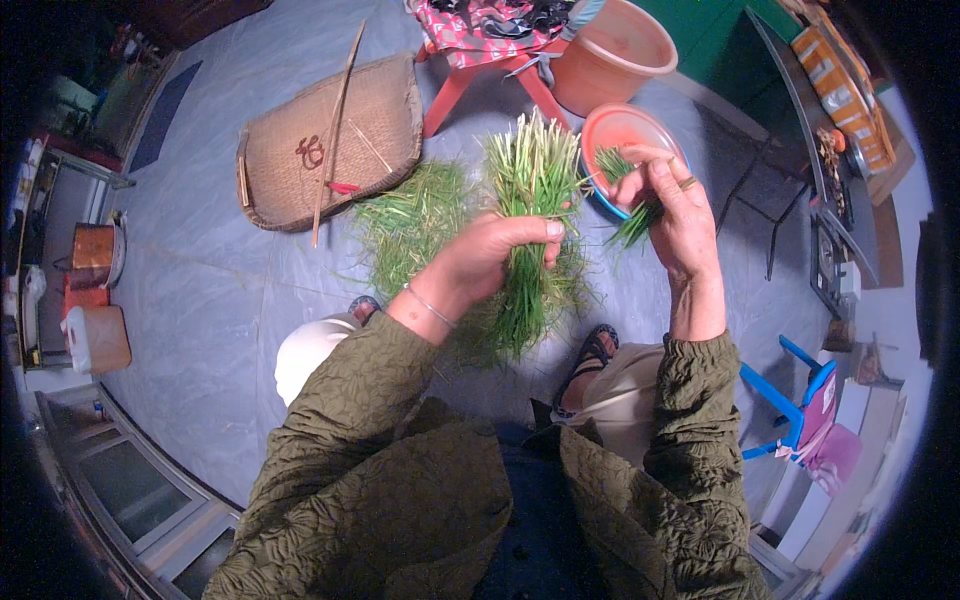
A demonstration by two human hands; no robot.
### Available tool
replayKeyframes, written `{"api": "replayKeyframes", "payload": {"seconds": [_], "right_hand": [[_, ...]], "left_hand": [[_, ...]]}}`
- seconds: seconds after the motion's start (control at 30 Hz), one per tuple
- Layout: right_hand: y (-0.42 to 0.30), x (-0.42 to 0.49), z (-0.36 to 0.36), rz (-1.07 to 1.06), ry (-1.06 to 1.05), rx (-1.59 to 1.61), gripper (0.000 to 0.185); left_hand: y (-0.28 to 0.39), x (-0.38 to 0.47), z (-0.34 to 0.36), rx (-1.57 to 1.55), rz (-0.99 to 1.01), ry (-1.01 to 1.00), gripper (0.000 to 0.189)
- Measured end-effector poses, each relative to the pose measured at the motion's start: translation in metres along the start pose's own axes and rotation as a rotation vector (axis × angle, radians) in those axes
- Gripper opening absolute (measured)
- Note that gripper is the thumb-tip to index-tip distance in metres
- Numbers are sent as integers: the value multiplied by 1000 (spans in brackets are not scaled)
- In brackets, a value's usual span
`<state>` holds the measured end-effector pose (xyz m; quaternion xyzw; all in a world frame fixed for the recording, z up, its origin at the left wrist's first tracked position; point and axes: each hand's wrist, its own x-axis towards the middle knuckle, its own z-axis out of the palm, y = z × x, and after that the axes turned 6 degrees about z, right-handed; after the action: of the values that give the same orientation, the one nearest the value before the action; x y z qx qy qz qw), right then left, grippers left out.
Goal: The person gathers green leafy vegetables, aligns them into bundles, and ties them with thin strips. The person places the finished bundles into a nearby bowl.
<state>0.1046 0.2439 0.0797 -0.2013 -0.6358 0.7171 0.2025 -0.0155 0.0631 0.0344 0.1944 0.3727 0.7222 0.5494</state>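
Note:
My left hand (484, 255) grips a thick bunch of green chives (534, 176), pale cut ends up and leaves hanging down. A metal bangle circles that wrist. To the right, my raised right hand (679, 214) has its fingers closed around a few green stalks (637, 225), their leaves trailing below. Behind its fingers is a red plastic basin (630, 124) with a blue outer side. More green shows at the basin's near edge; whether it lies inside or is held, I cannot tell. Loose chive leaves and trimmings (412, 225) spread over the floor beneath my left hand.
A woven bamboo tray (285, 150) bears a long wooden stick (341, 124) and a red-handled tool (343, 188). Beyond stand a red stool (457, 94) draped with cloth and an orange bucket (607, 71). A blue-framed chair (814, 397) is at right, plastic jug (97, 339) at left.

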Motion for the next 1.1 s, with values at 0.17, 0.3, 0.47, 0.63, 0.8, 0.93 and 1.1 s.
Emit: {"api": "replayKeyframes", "payload": {"seconds": [0.17,0.3,0.47,0.63,0.8,0.93,1.1], "right_hand": [[-12,-8,12,65,-98,40,27],[-9,-10,21,52,-106,0,23],[-9,-12,26,63,-81,-23,21],[-11,-12,24,32,-106,-31,22],[-12,-12,32,48,-117,-127,24],[-10,-11,31,90,-110,-164,24],[8,-6,35,22,-33,-136,20]], "left_hand": [[-6,0,0,-99,-118,2,16],[-11,2,-2,-130,-154,-21,15],[-14,2,0,-134,-159,-46,16],[-19,6,-7,-5,-142,-89,28],[-21,7,0,100,18,-34,31],[-18,5,10,156,134,-44,39],[-20,11,8,378,174,-80,44]]}}
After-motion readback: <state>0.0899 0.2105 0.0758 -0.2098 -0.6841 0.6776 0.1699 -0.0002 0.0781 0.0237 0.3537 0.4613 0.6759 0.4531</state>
